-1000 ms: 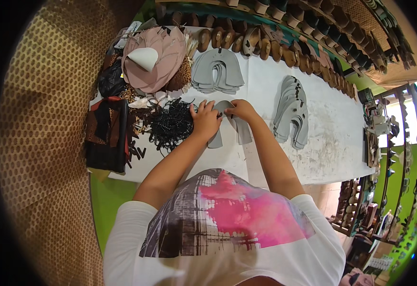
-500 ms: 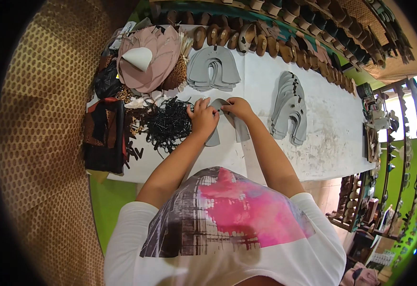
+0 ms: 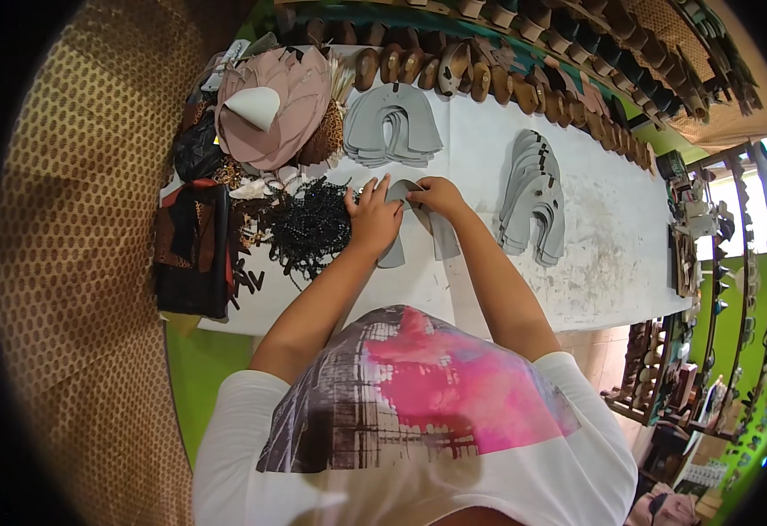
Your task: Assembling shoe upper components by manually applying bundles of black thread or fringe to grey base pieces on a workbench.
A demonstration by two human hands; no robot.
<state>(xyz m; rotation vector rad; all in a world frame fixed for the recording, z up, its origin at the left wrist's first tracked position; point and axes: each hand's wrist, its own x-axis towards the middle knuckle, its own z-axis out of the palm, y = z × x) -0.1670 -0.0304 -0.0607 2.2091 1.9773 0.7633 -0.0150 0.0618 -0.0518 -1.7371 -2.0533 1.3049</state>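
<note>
A grey U-shaped shoe-upper piece (image 3: pixel 392 253) lies on the white table in front of me, its two legs pointing toward me. My left hand (image 3: pixel 374 216) rests at its left side with fingers stretched and apart, the thumb over the grey material. At the top right of the curve, my right hand (image 3: pixel 437 195) pinches the piece's edge between thumb and fingers. A tangled heap of black beaded-looking strips (image 3: pixel 309 230) lies just left of my left hand. Beyond my hands is a fanned stack of similar grey uppers (image 3: pixel 414 114); another stack (image 3: pixel 524 210) lies to the right.
A row of brown shoe lasts (image 3: pixel 480 83) lines the table's far edge. Pink layered pieces with a white cone (image 3: pixel 253 109) stand at the far left, above a black box (image 3: pixel 192 294) of scraps. Shoe racks (image 3: pixel 734 263) stand right; a patterned curtain (image 3: pixel 94 263) hangs left.
The fingers of my left hand have straightened and spread a little. My right hand stays at the piece's edge almost unmoved, and the piece lies in nearly the same place.
</note>
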